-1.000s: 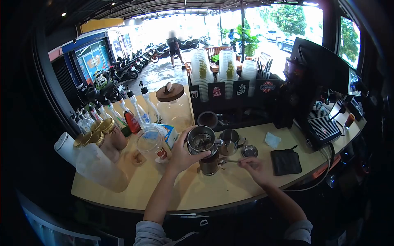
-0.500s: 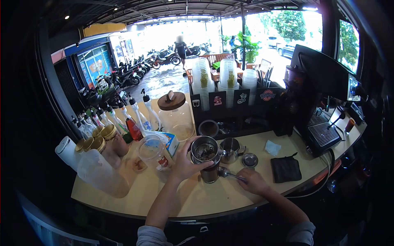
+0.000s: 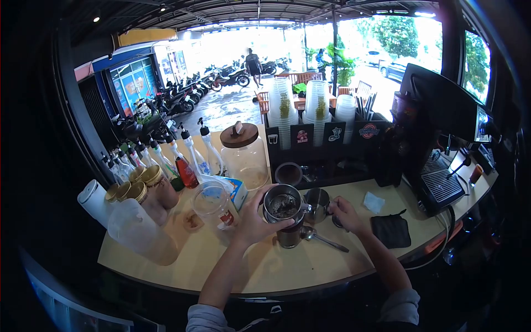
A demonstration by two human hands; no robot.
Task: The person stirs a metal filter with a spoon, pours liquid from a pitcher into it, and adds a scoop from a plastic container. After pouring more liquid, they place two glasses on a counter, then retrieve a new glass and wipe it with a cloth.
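My left hand (image 3: 257,221) is wrapped around a metal coffee filter (image 3: 282,193) with dark, wet-looking grounds inside. The filter sits on top of a cup (image 3: 289,238) standing on the counter. To the right of the filter is a metal pitcher (image 3: 316,213), and the fingers of my right hand (image 3: 348,214) are closed at its handle. Partly hidden beneath that hand lies a small round metal lid (image 3: 336,221). A spoon (image 3: 326,240) rests on the counter in front of the cup, its handle pointing right.
Left of my hands stand a clear plastic jar (image 3: 213,205), a large wooden-lidded jar (image 3: 246,160) and several pump bottles (image 3: 191,149). Stacked plastic cups (image 3: 283,110) fill a black organizer at the back. A black pouch (image 3: 391,229) and an espresso machine (image 3: 437,182) are on the right.
My right hand has let go of the spoon, which now lies on the counter, and has moved up to the pitcher's handle. The left hand keeps its hold on the filter.
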